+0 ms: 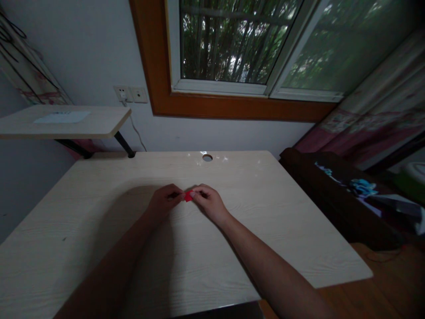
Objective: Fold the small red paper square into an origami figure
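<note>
paper (188,196): small, red, just this side of counter hole (207,157) | left hand (164,200), right hand (209,201): fingers pinch it | seemingly folded well down, shape unfinished

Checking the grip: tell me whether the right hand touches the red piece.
Touching. Head view shows the right hand pinching the red piece, no gap.

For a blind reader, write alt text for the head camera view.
The left hand and right hand pinch a small red piece at the middle of a pale wooden desk. Behind it are a wall socket and a window onto trees.
</note>
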A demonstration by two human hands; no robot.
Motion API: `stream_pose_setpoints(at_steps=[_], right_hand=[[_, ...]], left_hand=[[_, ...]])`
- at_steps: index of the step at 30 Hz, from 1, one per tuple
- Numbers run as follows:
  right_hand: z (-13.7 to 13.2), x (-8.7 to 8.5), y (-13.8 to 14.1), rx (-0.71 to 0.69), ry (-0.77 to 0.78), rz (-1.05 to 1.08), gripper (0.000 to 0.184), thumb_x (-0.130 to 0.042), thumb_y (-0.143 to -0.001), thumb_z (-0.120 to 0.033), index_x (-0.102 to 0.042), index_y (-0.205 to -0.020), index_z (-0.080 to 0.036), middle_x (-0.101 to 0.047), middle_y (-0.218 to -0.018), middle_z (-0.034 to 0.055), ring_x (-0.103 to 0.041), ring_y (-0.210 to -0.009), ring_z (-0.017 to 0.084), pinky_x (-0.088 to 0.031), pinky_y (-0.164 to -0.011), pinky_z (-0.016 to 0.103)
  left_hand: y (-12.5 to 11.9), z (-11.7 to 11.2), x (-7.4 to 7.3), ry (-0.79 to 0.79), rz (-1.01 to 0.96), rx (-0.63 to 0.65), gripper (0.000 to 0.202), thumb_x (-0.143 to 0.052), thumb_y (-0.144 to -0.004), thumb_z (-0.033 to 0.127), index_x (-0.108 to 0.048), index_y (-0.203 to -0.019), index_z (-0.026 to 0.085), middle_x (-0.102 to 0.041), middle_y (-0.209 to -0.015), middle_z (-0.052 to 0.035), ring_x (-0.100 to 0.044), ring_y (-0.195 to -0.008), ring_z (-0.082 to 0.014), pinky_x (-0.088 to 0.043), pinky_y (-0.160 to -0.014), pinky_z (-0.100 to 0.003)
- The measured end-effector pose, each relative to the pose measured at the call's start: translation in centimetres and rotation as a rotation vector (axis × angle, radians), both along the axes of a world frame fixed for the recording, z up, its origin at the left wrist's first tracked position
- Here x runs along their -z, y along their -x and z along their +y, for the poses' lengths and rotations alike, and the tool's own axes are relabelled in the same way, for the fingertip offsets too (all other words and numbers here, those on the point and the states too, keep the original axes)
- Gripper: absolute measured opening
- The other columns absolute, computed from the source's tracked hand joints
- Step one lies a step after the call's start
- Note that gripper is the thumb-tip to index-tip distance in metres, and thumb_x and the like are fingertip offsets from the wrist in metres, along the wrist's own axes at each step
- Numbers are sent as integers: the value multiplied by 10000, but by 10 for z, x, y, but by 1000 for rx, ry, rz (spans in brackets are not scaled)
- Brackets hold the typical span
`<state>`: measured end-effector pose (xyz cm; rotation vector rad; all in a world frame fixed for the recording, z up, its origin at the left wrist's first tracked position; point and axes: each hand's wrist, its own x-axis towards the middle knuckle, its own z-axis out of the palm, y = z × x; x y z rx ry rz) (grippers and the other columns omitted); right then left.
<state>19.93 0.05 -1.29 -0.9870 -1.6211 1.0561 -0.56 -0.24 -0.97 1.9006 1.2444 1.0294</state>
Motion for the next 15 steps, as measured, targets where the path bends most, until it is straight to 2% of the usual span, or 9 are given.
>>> stream_pose_setpoints(at_steps=[8,15], right_hand=[[-2,-4,-1,13,-73,-30,184,-661,-875,-395,-764,-890,-243,-674,-834,44,-606,-812,192,-451,-755,316],[-1,-2,0,13,-61,-8,142,-684,-860,-362,-760,-872,-243,-683,-842,48,-617,-786,192,-460,-734,315]], left_hand=[[1,0,1,-72,11,-23,207,-648,-861,378,-690,-804,184,-687,-758,-19,-629,-694,-139,-491,-652,-227],[1,-1,-1,-146,-51,-43,135,-668,-861,315,-701,-853,184,-680,-816,-30,-637,-739,-138,-519,-702,-232]])
